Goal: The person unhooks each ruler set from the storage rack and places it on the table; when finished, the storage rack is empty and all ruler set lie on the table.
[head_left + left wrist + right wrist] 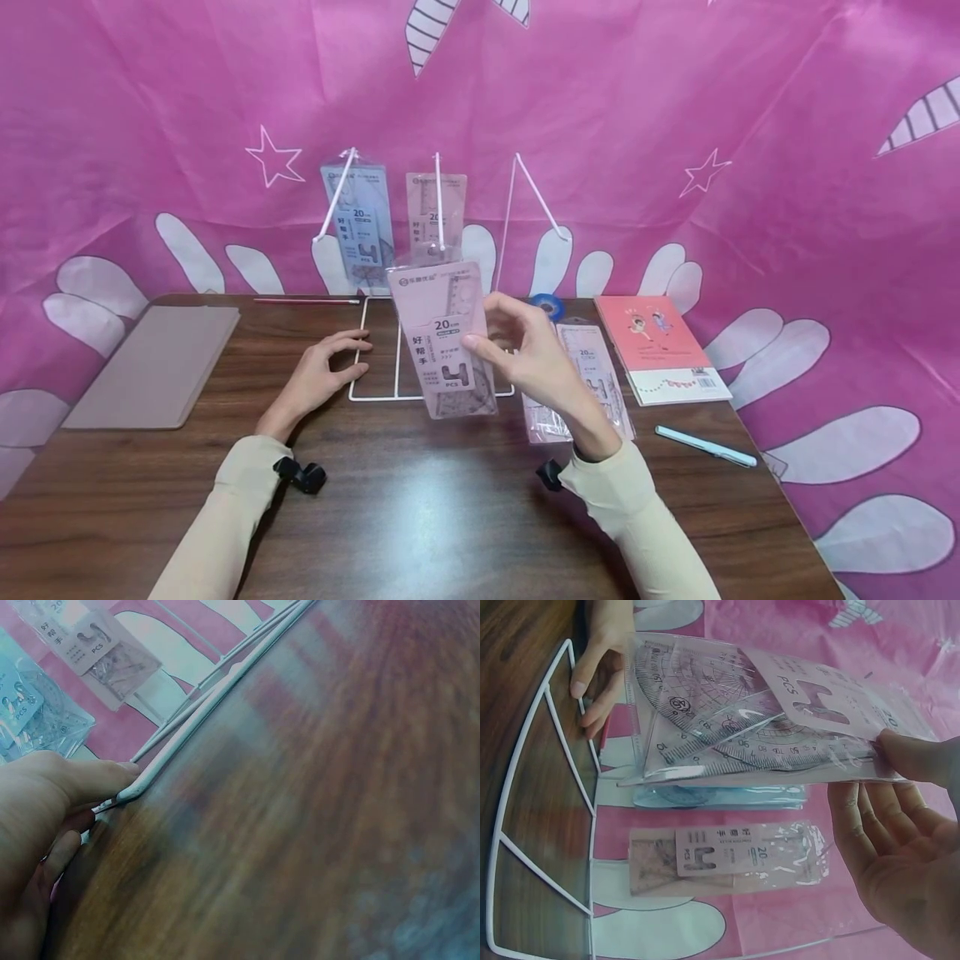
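Note:
In the head view my right hand (536, 350) pinches a packaged pink ruler set (442, 333) by its right edge, thumb in front and fingers behind. Its clear top flap overlaps the tip of the middle hook of a white wire rack (397, 398). Through the clear wrapper in the right wrist view, a protractor (705, 697) shows. My left hand (322, 375) rests by the left side of the rack's base, fingertips at the wire. A blue ruler set (363, 225) hangs on the left hook, and another pink ruler set (450, 200) hangs farther back on the middle one.
More pink ruler sets (592, 367) lie right of the rack, near a blue tape roll (547, 307). Farther right are a pink-and-white book (660, 346) and a light blue pen (705, 446). A grey folder (153, 367) lies at left, and a thin red stick (307, 301) at the back.

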The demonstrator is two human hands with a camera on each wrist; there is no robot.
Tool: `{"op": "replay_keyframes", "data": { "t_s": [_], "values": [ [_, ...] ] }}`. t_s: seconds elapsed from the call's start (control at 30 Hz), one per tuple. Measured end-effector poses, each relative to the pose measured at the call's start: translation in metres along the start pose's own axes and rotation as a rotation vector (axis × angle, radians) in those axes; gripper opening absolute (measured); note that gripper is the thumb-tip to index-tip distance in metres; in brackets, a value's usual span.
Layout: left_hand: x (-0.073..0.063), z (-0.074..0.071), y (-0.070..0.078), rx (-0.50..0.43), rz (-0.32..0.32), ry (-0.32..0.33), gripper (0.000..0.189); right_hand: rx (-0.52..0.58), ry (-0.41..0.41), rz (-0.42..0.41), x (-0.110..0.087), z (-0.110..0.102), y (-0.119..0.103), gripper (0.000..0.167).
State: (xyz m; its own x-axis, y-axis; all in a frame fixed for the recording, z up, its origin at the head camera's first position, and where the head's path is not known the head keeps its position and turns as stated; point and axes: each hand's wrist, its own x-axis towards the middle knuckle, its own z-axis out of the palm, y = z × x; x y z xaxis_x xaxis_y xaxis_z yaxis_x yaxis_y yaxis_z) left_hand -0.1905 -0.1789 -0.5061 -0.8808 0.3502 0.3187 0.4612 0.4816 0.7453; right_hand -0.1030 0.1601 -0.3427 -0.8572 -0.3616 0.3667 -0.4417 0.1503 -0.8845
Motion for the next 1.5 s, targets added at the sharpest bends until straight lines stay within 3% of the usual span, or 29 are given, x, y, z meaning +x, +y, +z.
{"op": "replay_keyframes", "data": {
  "t_s": [0.2,0.4,0.5,0.63,0.77,0.87,1.23,1.5],
  "values": [
    [0.000,-0.003,0.000,0.013,0.006,0.007,0.032,0.022,-0.061,0.012,0.006,0.012,0.006,0.023],
    [-0.006,-0.005,-0.002,0.058,-0.015,0.034,0.042,0.003,-0.213,0.047,0.014,0.031,0.020,0.018],
    [-0.008,-0.004,-0.006,0.045,0.109,0.072,0.046,-0.035,-0.309,0.094,0.019,0.043,0.028,0.019],
    [-0.005,-0.004,-0.009,0.008,0.203,0.060,0.040,-0.073,-0.471,0.140,0.026,0.057,0.040,0.020],
    [0.000,-0.004,-0.005,0.002,0.086,0.020,0.035,-0.171,-0.617,0.130,0.029,0.071,0.053,0.019],
    [0.002,-0.003,-0.003,0.009,0.069,0.022,0.034,-0.286,-0.670,0.112,0.030,0.079,0.061,0.018],
    [0.001,0.000,-0.001,0.019,0.073,0.030,0.034,-0.564,-0.665,0.134,0.030,0.099,0.080,0.015],
    [0.000,0.000,0.000,0.008,0.056,0.025,0.033,-0.656,-0.514,0.208,0.028,0.101,0.085,0.022]
  ]
}}
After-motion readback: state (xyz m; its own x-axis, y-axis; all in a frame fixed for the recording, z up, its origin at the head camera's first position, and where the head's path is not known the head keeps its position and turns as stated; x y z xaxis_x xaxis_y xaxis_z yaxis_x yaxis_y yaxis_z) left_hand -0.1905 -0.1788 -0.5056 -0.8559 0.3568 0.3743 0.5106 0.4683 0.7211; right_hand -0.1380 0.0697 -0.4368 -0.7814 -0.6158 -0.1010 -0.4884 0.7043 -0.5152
